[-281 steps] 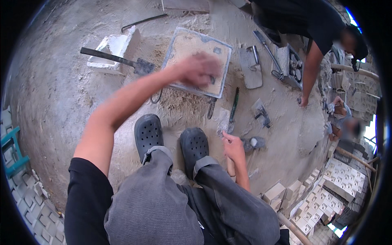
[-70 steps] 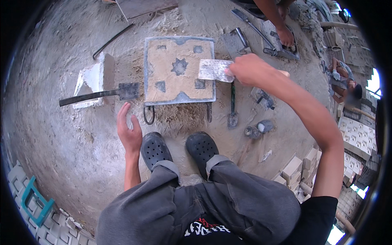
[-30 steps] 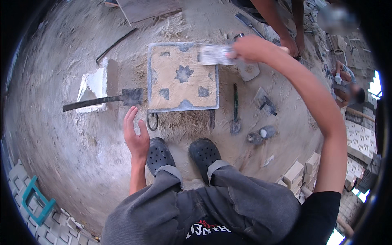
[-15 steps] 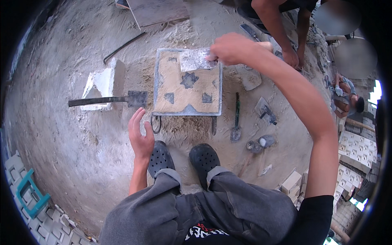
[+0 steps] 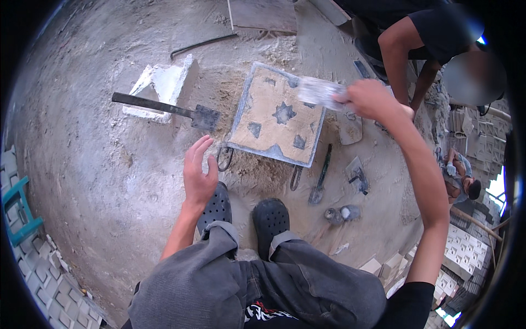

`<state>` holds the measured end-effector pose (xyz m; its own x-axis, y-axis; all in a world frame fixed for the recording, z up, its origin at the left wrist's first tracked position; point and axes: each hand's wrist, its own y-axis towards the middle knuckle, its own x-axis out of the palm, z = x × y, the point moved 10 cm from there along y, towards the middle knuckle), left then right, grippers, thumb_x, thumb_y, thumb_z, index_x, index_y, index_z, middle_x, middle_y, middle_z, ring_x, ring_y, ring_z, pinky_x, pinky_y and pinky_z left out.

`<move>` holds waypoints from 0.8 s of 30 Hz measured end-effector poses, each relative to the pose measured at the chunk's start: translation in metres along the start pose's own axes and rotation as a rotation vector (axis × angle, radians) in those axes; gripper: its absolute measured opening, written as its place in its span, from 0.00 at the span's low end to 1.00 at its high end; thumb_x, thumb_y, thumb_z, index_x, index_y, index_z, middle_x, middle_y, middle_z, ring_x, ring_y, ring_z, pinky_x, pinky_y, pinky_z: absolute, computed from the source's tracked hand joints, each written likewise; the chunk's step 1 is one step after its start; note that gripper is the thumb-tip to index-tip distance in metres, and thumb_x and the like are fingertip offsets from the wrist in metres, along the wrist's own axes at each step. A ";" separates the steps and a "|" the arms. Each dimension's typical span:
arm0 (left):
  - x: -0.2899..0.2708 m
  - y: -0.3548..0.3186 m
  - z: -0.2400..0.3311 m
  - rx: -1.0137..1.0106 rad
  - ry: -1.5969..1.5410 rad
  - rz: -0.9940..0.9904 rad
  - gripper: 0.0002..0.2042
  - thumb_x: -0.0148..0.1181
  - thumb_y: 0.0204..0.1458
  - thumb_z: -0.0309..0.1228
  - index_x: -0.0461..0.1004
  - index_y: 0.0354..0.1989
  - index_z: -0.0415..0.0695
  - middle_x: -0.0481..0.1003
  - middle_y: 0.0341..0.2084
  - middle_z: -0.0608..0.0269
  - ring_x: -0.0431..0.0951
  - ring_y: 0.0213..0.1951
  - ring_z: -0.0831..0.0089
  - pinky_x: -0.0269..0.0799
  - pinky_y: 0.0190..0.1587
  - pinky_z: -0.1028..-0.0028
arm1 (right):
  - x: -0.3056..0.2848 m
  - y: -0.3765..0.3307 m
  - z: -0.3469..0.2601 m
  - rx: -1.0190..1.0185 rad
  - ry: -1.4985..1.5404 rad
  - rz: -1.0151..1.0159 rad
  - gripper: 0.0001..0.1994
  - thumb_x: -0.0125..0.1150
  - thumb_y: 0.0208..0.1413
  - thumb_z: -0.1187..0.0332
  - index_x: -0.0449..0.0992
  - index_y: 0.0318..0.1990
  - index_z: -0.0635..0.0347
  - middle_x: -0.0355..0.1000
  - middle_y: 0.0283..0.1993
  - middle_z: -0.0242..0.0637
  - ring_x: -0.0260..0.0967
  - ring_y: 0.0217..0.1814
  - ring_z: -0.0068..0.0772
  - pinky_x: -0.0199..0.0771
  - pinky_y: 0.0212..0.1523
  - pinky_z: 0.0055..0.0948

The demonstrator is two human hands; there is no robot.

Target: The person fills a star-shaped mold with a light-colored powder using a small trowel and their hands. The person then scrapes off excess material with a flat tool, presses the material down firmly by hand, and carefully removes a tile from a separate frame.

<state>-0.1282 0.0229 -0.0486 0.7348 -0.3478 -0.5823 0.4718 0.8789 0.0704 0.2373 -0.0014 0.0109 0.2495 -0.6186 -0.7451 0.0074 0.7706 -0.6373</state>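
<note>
My right hand [image 5: 375,100] grips a flat metal trowel [image 5: 320,93], its blade blurred over the far right corner of a square metal mould [image 5: 240,105]. Tan sandy material [image 5: 263,123] fills the mould, with a dark grey star [image 5: 284,113] in the middle and smaller grey patches around it. My left hand [image 5: 199,175] hangs open near the mould's near left corner, fingers spread and holding nothing. Close to its fingertips is the square blade of a long-handled scraper [image 5: 205,117], whose handle rests across a broken white block [image 5: 183,82]. Wire loop handles [image 5: 296,178] stick out from the mould's near side.
Right of the mould lie a small green-handled shovel [image 5: 320,178], a small plate with a dark handle [image 5: 357,175] and two round-headed tools [image 5: 342,214]. A bent bar [image 5: 203,45] and a board [image 5: 263,13] lie beyond. A co-worker's arms [image 5: 397,60] reach down at far right.
My right hand has swept the trowel rightward from the mould's far edge to its far right corner. The view has turned, so the mould appears tilted and further right. My left hand stays open.
</note>
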 end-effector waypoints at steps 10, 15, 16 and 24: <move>-0.007 0.000 -0.005 -0.011 -0.044 0.029 0.17 0.52 0.55 0.19 0.72 0.54 0.38 0.72 0.55 0.51 0.70 0.60 0.56 0.64 0.62 0.63 | 0.036 0.028 -0.009 -0.025 0.107 -0.058 0.18 0.53 0.56 0.72 0.81 0.49 0.36 0.76 0.31 0.45 0.76 0.35 0.50 0.74 0.39 0.44; -0.010 0.006 -0.002 0.026 -0.046 0.033 0.18 0.53 0.54 0.19 0.72 0.54 0.39 0.73 0.55 0.51 0.71 0.58 0.56 0.65 0.61 0.64 | 0.035 -0.018 0.028 0.030 -0.093 -0.156 0.18 0.51 0.60 0.70 0.80 0.51 0.32 0.76 0.31 0.46 0.75 0.34 0.50 0.74 0.40 0.45; -0.012 0.007 0.000 0.032 -0.037 0.039 0.18 0.53 0.54 0.19 0.72 0.54 0.39 0.73 0.55 0.51 0.71 0.58 0.56 0.65 0.61 0.64 | 0.026 -0.018 0.029 0.027 -0.117 -0.155 0.18 0.51 0.60 0.69 0.80 0.51 0.32 0.76 0.31 0.46 0.75 0.34 0.50 0.74 0.39 0.45; -0.002 0.000 0.009 0.011 -0.070 0.017 0.17 0.53 0.54 0.19 0.72 0.54 0.38 0.73 0.55 0.51 0.72 0.58 0.56 0.65 0.61 0.64 | -0.050 0.097 -0.073 -0.148 0.102 0.087 0.14 0.53 0.61 0.67 0.81 0.48 0.38 0.76 0.33 0.47 0.75 0.36 0.51 0.73 0.37 0.46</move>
<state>-0.1249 0.0209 -0.0403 0.7752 -0.3550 -0.5225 0.4638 0.8814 0.0893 0.1543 0.0935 -0.0284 0.1431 -0.5684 -0.8102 -0.1541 0.7958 -0.5856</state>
